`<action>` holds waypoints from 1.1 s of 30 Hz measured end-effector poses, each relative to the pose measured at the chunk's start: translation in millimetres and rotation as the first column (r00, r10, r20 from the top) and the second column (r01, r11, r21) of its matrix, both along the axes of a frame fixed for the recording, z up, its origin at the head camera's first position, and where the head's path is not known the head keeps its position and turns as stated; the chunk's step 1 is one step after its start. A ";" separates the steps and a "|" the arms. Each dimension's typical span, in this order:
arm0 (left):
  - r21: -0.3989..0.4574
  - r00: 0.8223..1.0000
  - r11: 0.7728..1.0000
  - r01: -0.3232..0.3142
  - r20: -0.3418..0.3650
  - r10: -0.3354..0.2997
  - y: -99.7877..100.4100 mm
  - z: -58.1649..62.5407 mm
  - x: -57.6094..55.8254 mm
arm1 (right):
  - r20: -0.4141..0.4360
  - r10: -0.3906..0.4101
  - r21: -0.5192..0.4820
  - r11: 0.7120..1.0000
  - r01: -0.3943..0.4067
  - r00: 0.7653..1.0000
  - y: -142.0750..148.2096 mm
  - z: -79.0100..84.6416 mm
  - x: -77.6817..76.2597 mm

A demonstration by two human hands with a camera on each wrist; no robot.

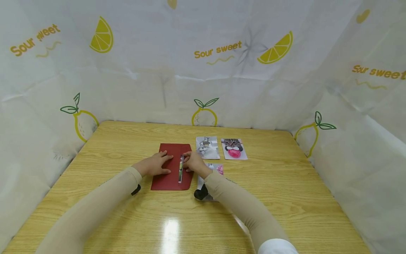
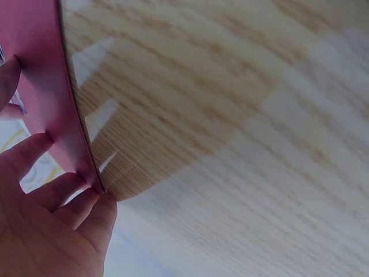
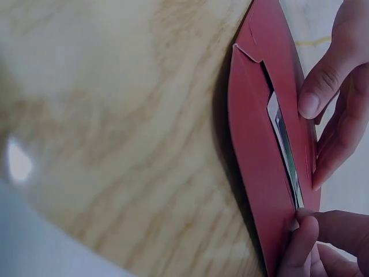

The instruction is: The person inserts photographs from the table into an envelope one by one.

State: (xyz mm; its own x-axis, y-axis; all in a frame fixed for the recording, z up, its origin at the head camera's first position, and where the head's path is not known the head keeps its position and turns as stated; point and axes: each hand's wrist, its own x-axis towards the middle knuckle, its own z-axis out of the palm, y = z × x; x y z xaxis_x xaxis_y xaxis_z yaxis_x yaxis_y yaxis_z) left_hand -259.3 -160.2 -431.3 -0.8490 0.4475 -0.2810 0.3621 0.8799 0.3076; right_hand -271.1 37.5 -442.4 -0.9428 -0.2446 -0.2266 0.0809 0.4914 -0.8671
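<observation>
A red envelope lies on the table with its flap turned toward the right. Out of its opening shows a narrow strip of a photo card; the rest of the card is hidden inside. My left hand rests spread on the envelope's left part, fingers extended. Thumb and fingertips of my right hand pinch the card's edge at the opening, which the right wrist view shows with the card between the envelope's layers. In the left wrist view my left fingertips touch the red envelope along its edge.
Right of the envelope lie a grey-and-white card, a card with a cat and a pink ball, and a card with pink flowers, partly under my right wrist. A lemon-print curtain surrounds the wooden table.
</observation>
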 end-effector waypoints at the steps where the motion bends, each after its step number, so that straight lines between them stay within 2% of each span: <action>1: 0.000 1.000 1.000 0.000 -0.001 0.000 -0.1 -0.2 0.0 | 0.004 -0.001 -0.006 1.000 0.001 1.000 0.4 0.0 0.2; 11: 0.006 1.000 1.000 0.003 0.004 -0.003 0.5 1.9 0.7 | 0.061 -0.033 -0.106 0.994 0.040 0.998 7.0 4.5 -1.0; 16: 0.000 1.000 1.000 -0.003 0.003 0.003 1.3 2.6 0.5 | 0.063 -0.042 -0.187 0.981 0.053 0.997 16.2 15.2 -0.5; 23: 0.000 1.000 1.000 0.010 -0.001 -0.010 2.4 3.2 2.4 | -0.003 0.029 -0.312 0.950 -0.029 1.000 50.9 25.9 9.3; 28: 0.006 1.000 1.000 0.012 -0.014 -0.012 0.5 2.0 2.8 | -0.093 0.037 -0.281 0.958 -0.061 0.995 88.8 26.3 13.1; 33: 0.003 1.000 1.000 0.011 -0.016 -0.011 -1.6 -0.4 2.5 | -0.097 0.030 -0.204 0.978 -0.050 0.995 122.5 21.6 12.9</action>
